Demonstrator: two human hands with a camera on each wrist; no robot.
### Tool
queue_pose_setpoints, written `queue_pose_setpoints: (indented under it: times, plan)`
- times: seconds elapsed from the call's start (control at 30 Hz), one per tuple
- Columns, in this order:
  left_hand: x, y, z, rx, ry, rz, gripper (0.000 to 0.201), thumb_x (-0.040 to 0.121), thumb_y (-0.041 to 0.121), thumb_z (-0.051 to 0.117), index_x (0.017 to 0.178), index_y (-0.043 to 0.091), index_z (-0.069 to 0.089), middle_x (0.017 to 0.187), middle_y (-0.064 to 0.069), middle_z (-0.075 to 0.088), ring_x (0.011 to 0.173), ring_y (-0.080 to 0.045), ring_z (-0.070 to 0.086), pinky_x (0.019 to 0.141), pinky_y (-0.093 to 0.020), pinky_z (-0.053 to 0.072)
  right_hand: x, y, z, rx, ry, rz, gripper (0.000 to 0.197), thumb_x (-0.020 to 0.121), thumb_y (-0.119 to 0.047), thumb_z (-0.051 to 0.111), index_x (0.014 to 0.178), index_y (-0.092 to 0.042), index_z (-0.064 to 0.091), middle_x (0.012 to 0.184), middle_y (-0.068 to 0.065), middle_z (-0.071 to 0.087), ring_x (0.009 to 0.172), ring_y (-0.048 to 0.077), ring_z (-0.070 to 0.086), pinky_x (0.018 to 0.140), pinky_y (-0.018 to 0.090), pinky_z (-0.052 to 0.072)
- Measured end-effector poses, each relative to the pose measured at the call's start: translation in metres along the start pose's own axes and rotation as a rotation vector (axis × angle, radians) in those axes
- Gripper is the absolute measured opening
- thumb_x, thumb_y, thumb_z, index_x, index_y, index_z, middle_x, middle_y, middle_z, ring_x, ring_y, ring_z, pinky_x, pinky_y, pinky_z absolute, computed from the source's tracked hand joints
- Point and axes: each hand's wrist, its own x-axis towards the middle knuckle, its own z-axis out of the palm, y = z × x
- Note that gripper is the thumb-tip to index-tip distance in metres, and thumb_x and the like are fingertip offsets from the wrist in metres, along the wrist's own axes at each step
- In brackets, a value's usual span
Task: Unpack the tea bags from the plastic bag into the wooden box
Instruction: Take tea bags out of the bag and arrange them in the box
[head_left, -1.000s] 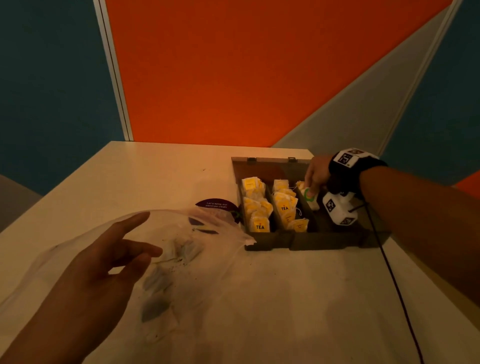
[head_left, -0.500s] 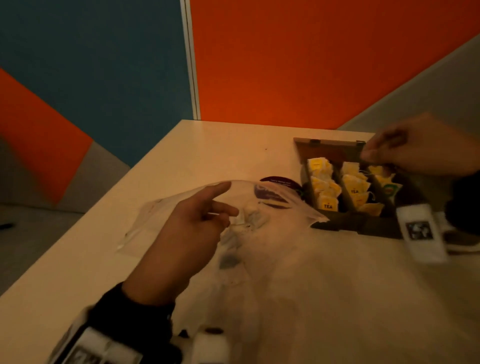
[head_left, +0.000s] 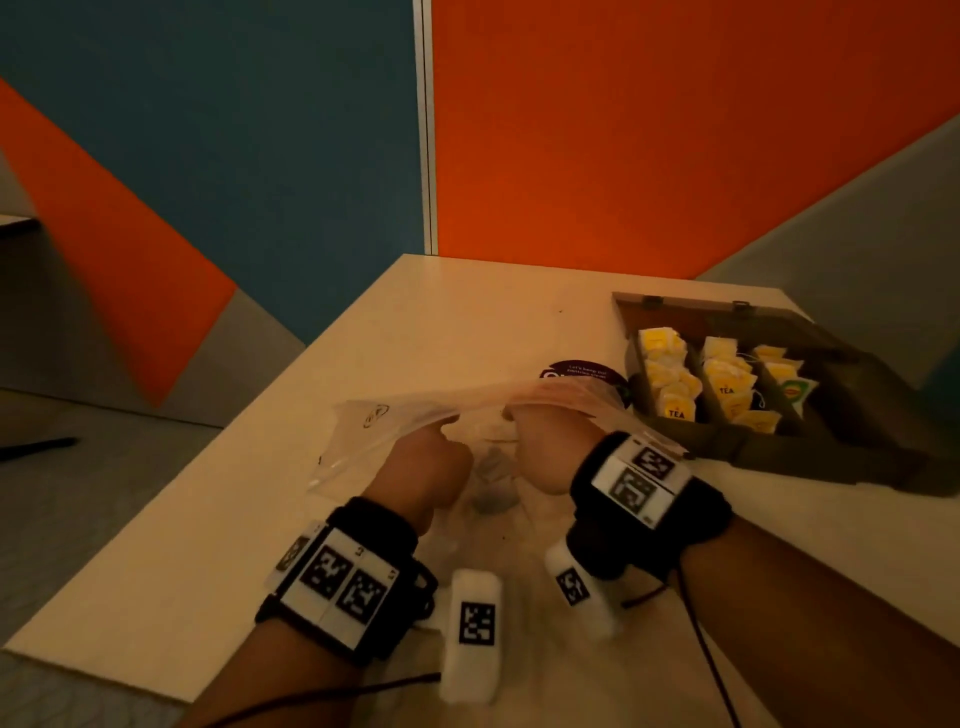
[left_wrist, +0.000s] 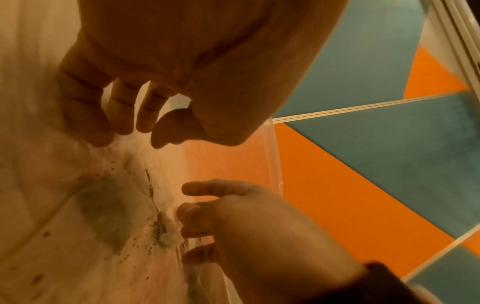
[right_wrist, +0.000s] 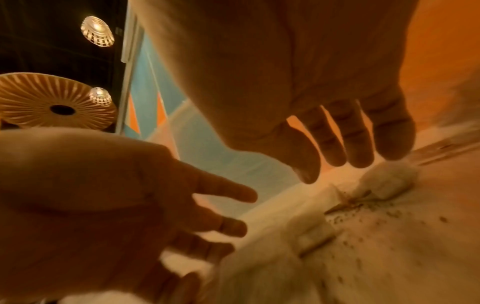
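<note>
A clear plastic bag (head_left: 395, 415) lies on the table with both my hands at its mouth. Inside it are dark tea bags (head_left: 491, 467) and loose crumbs. My left hand (head_left: 426, 467) has its fingers spread and fairly straight against the film (left_wrist: 140, 135). My right hand (head_left: 540, 452) reaches in, its fingers (right_wrist: 337, 168) hanging just over a white tea bag (right_wrist: 384, 181) without pinching it. The open wooden box (head_left: 727, 441) stands at the right. Its compartments hold several yellow tea bags (head_left: 670, 384) and one with a green label (head_left: 797, 389).
A dark round sticker (head_left: 582, 371) lies on the table (head_left: 467, 322) between bag and box. The table's left edge runs diagonally close to the bag. Orange and blue partition walls stand behind. Cables trail from my wrists over the near table.
My right hand left the wooden box and came across into the plastic bag. My left hand moved from on top of the bag to its mouth. The view swung left and down.
</note>
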Motion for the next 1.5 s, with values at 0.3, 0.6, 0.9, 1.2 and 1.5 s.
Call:
queue_pose_setpoints:
  times: [0.3, 0.6, 0.9, 1.2, 1.5]
  plan:
    - [-0.023, 0.008, -0.006, 0.375, -0.121, 0.049, 0.047, 0.095, 0.000, 0.041, 0.141, 0.007, 0.041, 0.136, -0.018, 0.049, 0.111, -0.034, 0.054, 0.092, -0.048, 0.052, 0.041, 0.023, 0.007, -0.083, -0.188, 0.138, 0.035, 0.096, -0.021, 0.051, 0.130, -0.013, 0.053, 0.127, 0.011, 0.056, 0.120, 0.031, 0.052, 0.094, 0.036, 0.041]
    - [0.014, 0.027, 0.005, 0.872, -0.160, 0.215, 0.038, 0.094, 0.018, 0.053, 0.130, 0.007, 0.052, 0.130, -0.011, 0.056, 0.115, -0.024, 0.055, 0.094, -0.031, 0.045, 0.046, 0.039, 0.001, 0.026, -0.171, 0.172, 0.026, 0.086, -0.032, 0.065, 0.107, -0.016, 0.068, 0.104, 0.002, 0.069, 0.091, 0.022, 0.066, 0.079, 0.033, 0.055]
    - [0.070, 0.020, 0.038, 1.125, -0.193, 0.276, 0.036, 0.098, 0.023, 0.047, 0.129, 0.005, 0.053, 0.134, -0.015, 0.053, 0.122, -0.028, 0.051, 0.091, -0.032, 0.041, 0.042, 0.039, -0.001, 0.053, -0.133, 0.149, 0.030, 0.078, -0.025, 0.072, 0.107, -0.018, 0.072, 0.110, 0.002, 0.069, 0.090, 0.023, 0.067, 0.082, 0.037, 0.058]
    - [0.045, 0.023, 0.013, 0.804, 0.028, 0.387, 0.007, 0.088, 0.016, 0.061, 0.094, 0.014, 0.062, 0.108, -0.007, 0.065, 0.087, -0.023, 0.059, 0.071, -0.029, 0.043, 0.041, 0.046, 0.002, 0.048, -0.114, 0.125, 0.029, 0.089, -0.030, 0.061, 0.113, -0.016, 0.069, 0.121, 0.005, 0.062, 0.108, 0.025, 0.058, 0.093, 0.037, 0.050]
    - [0.009, -0.003, -0.007, 0.374, 0.204, 0.277, 0.015, 0.087, 0.028, 0.056, 0.094, 0.025, 0.069, 0.056, 0.006, 0.068, 0.048, -0.007, 0.057, 0.057, -0.023, 0.048, 0.042, 0.052, 0.009, 0.148, -0.039, 0.070, 0.017, 0.091, -0.033, 0.054, 0.102, -0.029, 0.066, 0.114, -0.005, 0.060, 0.102, 0.019, 0.055, 0.087, 0.031, 0.047]
